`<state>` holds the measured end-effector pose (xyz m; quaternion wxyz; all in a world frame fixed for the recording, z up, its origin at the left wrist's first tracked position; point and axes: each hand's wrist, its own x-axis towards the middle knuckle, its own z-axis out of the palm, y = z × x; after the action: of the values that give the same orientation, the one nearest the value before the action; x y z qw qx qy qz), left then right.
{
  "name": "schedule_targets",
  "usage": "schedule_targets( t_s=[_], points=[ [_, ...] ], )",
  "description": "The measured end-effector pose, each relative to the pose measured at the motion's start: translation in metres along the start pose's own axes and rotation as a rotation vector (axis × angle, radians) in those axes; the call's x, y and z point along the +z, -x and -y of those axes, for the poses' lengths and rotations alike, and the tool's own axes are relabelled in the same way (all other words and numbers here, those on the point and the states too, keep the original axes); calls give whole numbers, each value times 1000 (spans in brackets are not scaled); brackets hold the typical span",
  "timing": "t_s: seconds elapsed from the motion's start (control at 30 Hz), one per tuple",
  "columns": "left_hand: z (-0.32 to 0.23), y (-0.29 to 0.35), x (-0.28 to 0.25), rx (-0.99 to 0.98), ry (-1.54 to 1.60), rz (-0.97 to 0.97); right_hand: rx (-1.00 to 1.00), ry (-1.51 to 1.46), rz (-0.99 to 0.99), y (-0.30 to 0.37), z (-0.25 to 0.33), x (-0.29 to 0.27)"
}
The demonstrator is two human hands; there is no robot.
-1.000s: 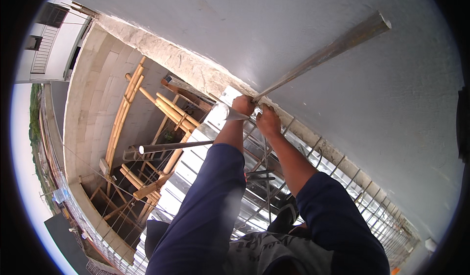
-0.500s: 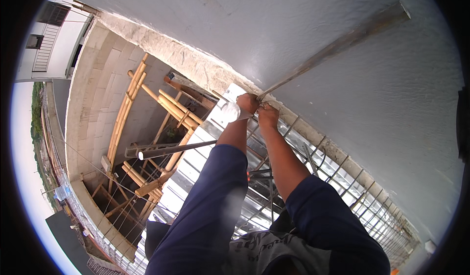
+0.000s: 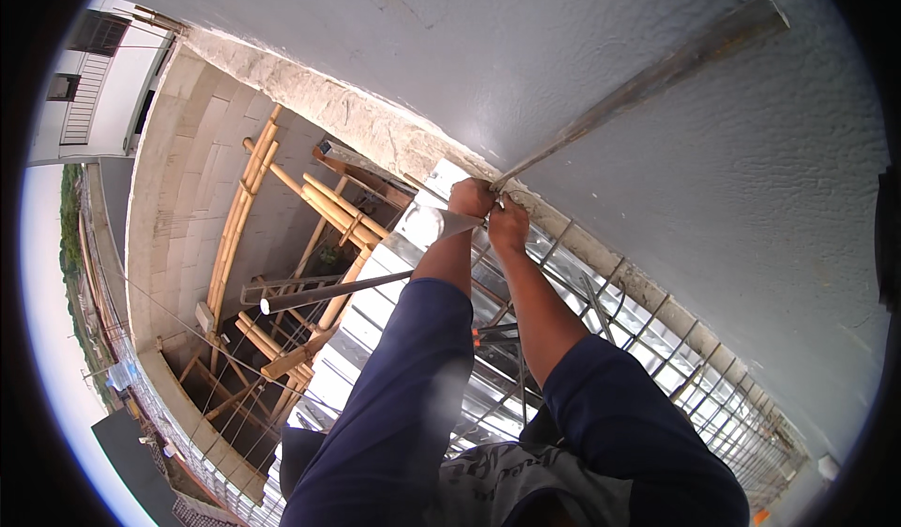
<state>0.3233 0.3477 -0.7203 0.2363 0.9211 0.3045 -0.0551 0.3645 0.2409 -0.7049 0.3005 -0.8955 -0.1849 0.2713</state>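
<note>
A building site outdoors — bamboo scaffolding [image 3: 310,217], bare block wall [image 3: 188,189], rebar grid [image 3: 657,339] and fresh grey plaster [image 3: 563,48].

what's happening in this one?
A person in blue sleeves holds one end of a long metal straightedge with the left hand and right hand side by side, its length laid against a grey plastered wall. Below are a metal grille and bamboo scaffolding.
</note>
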Motion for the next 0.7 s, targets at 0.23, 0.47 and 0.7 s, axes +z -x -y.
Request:
schedule_targets(
  t_s=[0.23,0.47,0.7],
  points=[
    [7,1,6,-19,30,-33,19,-4,-33,6,1,7],
    [9,-1,12,100,-78,-86,-115,-134,0,-6,-19,17],
    [9,2,11,56,72,-108,-110,-301,96,-6,-15,8]
  ],
)
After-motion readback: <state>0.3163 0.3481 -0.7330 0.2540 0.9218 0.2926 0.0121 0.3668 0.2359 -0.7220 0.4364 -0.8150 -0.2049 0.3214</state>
